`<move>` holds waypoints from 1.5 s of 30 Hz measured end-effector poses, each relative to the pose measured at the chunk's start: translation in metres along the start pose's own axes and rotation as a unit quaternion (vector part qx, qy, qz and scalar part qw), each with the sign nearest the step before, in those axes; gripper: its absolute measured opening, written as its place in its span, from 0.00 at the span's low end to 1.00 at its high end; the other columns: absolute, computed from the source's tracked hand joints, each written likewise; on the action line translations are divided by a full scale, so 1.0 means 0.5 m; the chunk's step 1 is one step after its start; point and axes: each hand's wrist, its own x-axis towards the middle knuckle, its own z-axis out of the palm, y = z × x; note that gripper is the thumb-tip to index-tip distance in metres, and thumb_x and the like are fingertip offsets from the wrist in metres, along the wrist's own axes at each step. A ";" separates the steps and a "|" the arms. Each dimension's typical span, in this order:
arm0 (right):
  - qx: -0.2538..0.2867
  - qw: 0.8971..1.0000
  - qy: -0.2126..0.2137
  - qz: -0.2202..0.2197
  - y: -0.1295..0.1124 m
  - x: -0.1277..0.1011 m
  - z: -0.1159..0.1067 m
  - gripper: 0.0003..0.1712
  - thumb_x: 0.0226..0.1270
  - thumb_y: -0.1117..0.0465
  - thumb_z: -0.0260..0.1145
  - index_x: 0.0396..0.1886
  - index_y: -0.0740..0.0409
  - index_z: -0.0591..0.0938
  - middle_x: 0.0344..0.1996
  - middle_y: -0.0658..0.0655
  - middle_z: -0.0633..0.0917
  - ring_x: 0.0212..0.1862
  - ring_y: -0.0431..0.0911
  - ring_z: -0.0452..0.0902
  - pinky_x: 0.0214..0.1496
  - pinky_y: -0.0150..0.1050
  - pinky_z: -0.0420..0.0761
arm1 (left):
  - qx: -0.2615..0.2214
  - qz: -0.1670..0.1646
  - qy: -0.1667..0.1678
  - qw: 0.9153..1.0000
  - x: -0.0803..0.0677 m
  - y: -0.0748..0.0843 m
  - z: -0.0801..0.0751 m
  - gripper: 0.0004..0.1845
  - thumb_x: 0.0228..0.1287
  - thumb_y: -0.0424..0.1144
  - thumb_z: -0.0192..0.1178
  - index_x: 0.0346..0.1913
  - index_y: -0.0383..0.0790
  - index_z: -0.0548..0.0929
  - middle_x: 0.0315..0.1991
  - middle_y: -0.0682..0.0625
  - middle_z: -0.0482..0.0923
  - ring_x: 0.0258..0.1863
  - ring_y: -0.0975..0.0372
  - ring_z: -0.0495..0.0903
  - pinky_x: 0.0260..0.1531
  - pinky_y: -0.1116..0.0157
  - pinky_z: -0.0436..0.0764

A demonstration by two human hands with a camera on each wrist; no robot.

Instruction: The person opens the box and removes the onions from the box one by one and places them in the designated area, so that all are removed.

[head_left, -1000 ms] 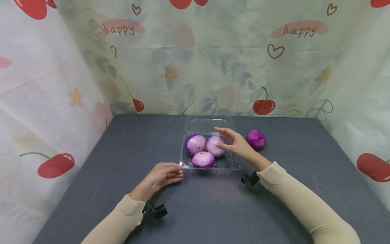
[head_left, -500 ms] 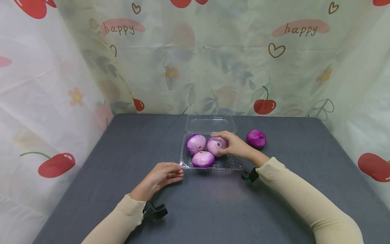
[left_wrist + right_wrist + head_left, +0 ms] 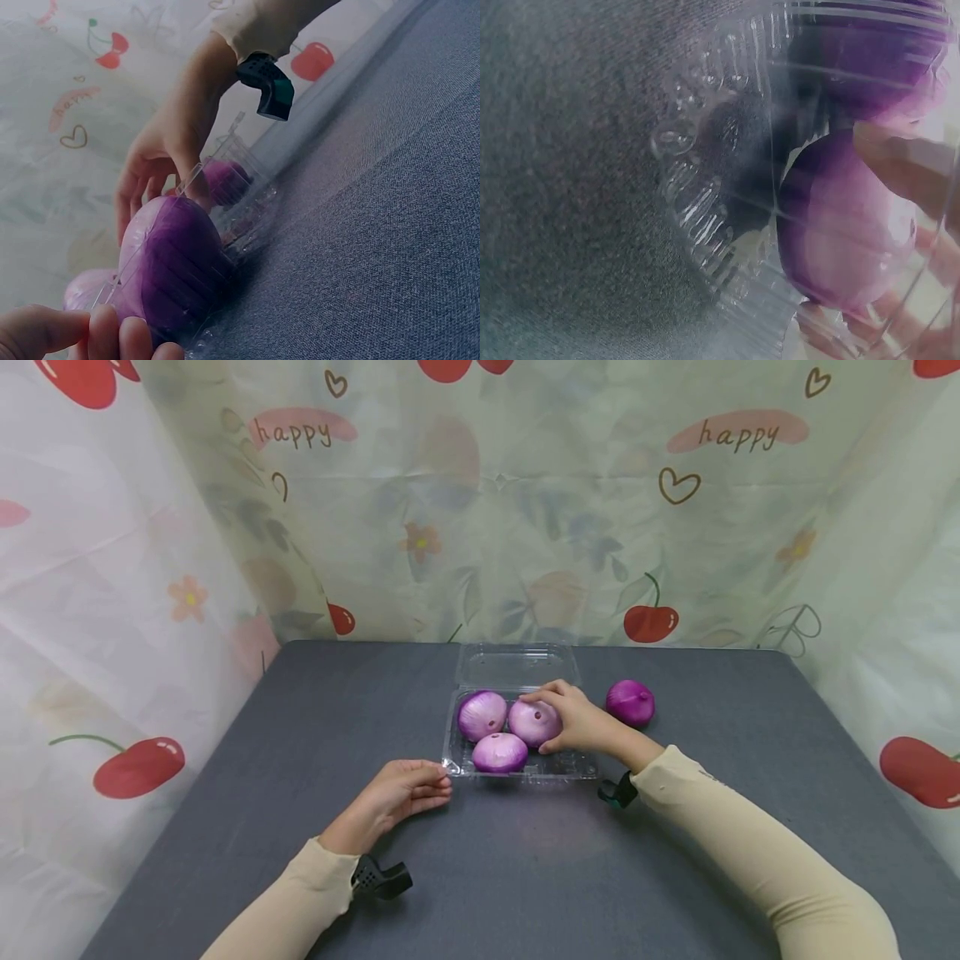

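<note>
A clear plastic clamshell box [image 3: 573,766] lies open on the grey table, its lid [image 3: 517,664] folded back. Three purple onions are in it: one at the back left [image 3: 480,714], one in front [image 3: 500,752], one at the back right [image 3: 531,723]. My right hand [image 3: 573,720] curls round the back right onion [image 3: 847,240], a finger [image 3: 907,165] laid over it. My left hand [image 3: 408,785] pinches the box's front left corner [image 3: 452,767]; its fingertips [image 3: 112,337] show beside the front onion [image 3: 176,266]. A fourth onion [image 3: 630,702] sits on the table to the right of the box.
Printed curtains close off the table [image 3: 300,735] at the back and on both sides. The box's ribbed rim [image 3: 705,217] sits on the grey cloth. Black wrist camera mounts [image 3: 381,878] [image 3: 617,793] hang under both sleeves.
My right hand has come down from hovering open over the box and closed round the back right onion. The left hand and the box have stayed put.
</note>
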 end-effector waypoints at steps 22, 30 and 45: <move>-0.044 0.998 -0.027 0.029 0.019 0.013 0.009 0.49 0.46 0.61 0.80 0.69 0.42 0.68 0.54 0.59 0.69 0.49 0.55 0.77 0.49 0.49 0.82 | -0.003 0.000 -0.003 1.000 -0.001 -0.003 -0.004 0.05 0.66 0.30 0.58 0.32 0.37 0.82 0.26 0.50 0.83 0.30 0.61 0.85 0.40 0.63 0.87; -0.004 1.000 -0.008 0.006 0.021 0.007 -0.005 0.47 0.45 0.60 0.80 0.67 0.48 0.69 0.57 0.58 0.71 0.53 0.53 0.75 0.54 0.51 0.81 | 0.002 0.000 0.000 1.000 -0.001 -0.003 -0.002 0.04 0.66 0.31 0.60 0.33 0.36 0.82 0.26 0.50 0.83 0.31 0.61 0.85 0.41 0.62 0.87; 0.161 0.983 0.078 0.037 0.008 -0.018 -0.061 0.51 0.47 0.55 0.81 0.70 0.47 0.65 0.58 0.63 0.67 0.57 0.55 0.70 0.53 0.50 0.83 | 0.002 0.003 -0.003 1.000 -0.001 -0.001 -0.001 0.04 0.66 0.31 0.59 0.32 0.37 0.82 0.26 0.50 0.83 0.31 0.61 0.85 0.40 0.62 0.87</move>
